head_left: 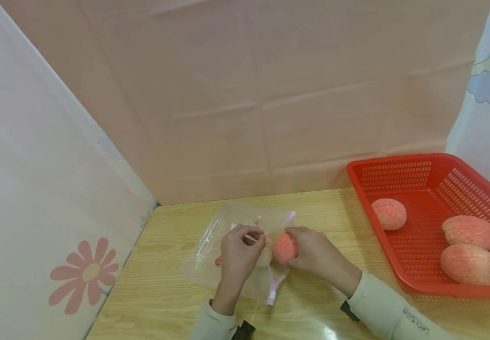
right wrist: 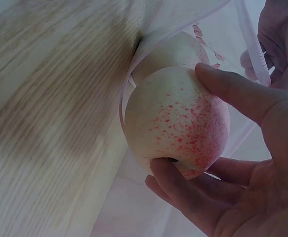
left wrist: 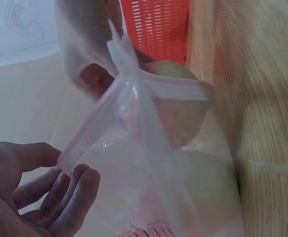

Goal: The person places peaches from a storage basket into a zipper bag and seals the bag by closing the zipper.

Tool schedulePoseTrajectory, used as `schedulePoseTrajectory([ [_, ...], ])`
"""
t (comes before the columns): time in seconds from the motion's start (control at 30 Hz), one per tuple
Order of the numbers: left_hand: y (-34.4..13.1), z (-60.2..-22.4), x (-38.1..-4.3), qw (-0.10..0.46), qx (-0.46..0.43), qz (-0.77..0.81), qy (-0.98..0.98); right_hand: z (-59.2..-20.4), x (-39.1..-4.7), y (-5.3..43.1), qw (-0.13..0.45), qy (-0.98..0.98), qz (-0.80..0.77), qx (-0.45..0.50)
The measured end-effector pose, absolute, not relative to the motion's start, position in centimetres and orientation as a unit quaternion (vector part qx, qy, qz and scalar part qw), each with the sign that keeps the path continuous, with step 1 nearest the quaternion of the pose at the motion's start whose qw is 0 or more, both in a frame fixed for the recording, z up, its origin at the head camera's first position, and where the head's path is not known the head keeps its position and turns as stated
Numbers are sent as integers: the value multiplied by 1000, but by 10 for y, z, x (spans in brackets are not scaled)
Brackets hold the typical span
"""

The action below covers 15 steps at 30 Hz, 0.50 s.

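A clear zip bag [head_left: 208,241] with a pinkish zip strip lies on the table, its mouth held apart toward the right. My left hand [head_left: 239,250] pinches the upper edge of that mouth between thumb and fingers, as the left wrist view shows. Inside the bag rests one peach [left wrist: 205,185], pale with a pink blush. My right hand [head_left: 319,252] grips a second peach [right wrist: 178,121], speckled red, with the thumb on one side and fingers on the other. This peach is at the bag's mouth, partly behind the film in the left wrist view.
A red plastic basket [head_left: 398,264] with perforated walls stands on the right of the wooden table [head_left: 142,283]. It holds a peach [head_left: 389,214] at its left and two more peaches [head_left: 471,264] at its right. A beige cloth [head_left: 249,118] hangs behind the table.
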<state>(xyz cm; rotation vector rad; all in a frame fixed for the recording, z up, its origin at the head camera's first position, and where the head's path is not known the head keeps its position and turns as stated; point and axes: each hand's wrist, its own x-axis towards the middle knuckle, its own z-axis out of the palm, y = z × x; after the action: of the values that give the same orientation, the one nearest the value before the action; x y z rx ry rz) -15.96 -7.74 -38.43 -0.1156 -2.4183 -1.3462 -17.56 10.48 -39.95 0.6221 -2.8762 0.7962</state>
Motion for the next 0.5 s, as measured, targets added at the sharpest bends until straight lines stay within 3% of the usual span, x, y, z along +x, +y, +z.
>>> schedulePoseTrajectory([
  [0.5,-75,-386,-160,200,-61,-464,-861,-405,-174,97,54,-938,267,216],
])
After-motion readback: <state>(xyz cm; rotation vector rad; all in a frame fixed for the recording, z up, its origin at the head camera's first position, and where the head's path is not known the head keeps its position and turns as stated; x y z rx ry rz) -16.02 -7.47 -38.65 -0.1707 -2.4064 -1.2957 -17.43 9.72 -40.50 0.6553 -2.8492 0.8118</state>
